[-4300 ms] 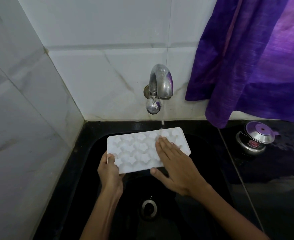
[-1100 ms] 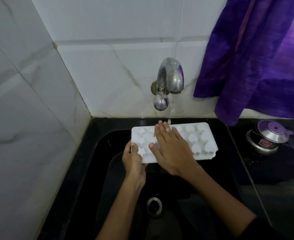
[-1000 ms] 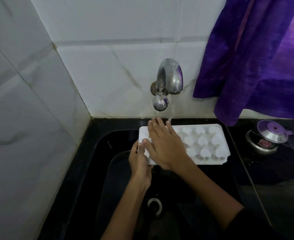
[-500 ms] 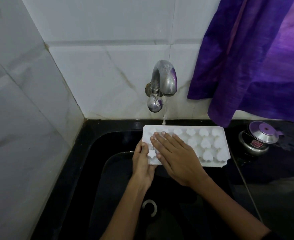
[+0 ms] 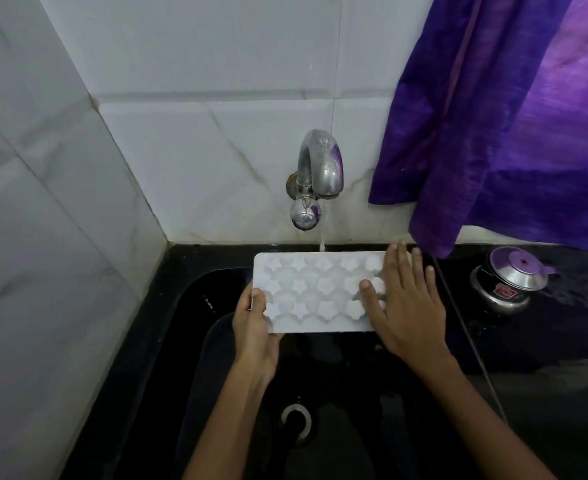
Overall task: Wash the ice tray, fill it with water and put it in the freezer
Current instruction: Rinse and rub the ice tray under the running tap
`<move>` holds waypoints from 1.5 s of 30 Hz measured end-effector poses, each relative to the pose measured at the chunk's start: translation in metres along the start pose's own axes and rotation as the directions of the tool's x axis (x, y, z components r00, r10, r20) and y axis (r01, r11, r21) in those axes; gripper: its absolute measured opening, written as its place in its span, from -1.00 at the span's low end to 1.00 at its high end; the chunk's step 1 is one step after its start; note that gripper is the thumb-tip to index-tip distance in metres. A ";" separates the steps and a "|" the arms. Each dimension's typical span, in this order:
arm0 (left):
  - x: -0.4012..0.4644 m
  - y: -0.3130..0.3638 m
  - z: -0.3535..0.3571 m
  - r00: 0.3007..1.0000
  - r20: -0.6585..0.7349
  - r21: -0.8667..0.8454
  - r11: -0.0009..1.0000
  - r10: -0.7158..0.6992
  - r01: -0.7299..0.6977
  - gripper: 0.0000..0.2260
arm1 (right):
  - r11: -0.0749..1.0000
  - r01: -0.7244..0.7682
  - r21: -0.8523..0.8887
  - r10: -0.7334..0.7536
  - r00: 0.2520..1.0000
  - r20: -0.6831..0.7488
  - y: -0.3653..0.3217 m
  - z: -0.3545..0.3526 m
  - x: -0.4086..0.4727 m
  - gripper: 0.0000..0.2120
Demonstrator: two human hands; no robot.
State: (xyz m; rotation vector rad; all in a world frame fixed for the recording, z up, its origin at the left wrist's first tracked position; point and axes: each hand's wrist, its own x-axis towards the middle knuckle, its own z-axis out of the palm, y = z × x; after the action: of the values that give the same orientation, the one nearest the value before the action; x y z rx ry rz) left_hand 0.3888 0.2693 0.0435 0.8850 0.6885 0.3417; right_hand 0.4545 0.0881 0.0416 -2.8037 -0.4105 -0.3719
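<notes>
we see the white plastic ice tray with star-shaped cells held level over the black sink basin, its far edge under the thin stream from the curved steel tap. our left hand grips the tray's near left corner, thumb on top. our right hand lies flat, fingers straight, across its right end. open basin lies below; the black tabletop borders the right.
</notes>
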 end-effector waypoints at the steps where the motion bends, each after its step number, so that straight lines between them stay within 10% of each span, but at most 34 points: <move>1: -0.001 0.000 -0.004 1.000 -0.016 -0.004 1.000 0.002 -0.002 -0.75 | 1.000 0.004 0.019 -0.004 1.000 0.010 -0.004 0.003 0.000 -0.27; 13: -0.007 0.019 -0.066 0.964 -0.249 0.007 0.996 0.091 -0.092 -0.71 | 0.929 0.193 0.317 -0.270 0.937 0.220 -0.065 0.023 0.006 -0.44; 20: -0.011 0.027 -0.075 0.952 -0.285 0.029 0.994 0.113 -0.109 -0.71 | 0.516 -0.243 0.821 -0.037 0.952 0.305 -0.060 0.024 0.014 -0.59; 29: -0.019 0.012 -0.046 0.980 -0.195 0.056 0.998 0.050 -0.040 -0.72 | 0.534 -0.396 0.747 0.330 0.911 0.247 -0.013 0.018 0.002 -0.65; 45: -0.017 0.026 -0.043 0.989 -0.068 0.425 0.900 0.134 -0.093 -0.85 | 0.423 -0.463 0.779 0.318 0.881 0.351 0.030 -0.013 0.004 -0.80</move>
State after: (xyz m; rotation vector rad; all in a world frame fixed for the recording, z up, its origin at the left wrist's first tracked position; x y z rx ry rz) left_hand 0.3472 0.3012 0.0523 1.3330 0.8173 0.3469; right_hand 0.4646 0.0577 0.0476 -1.8251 0.0764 0.1527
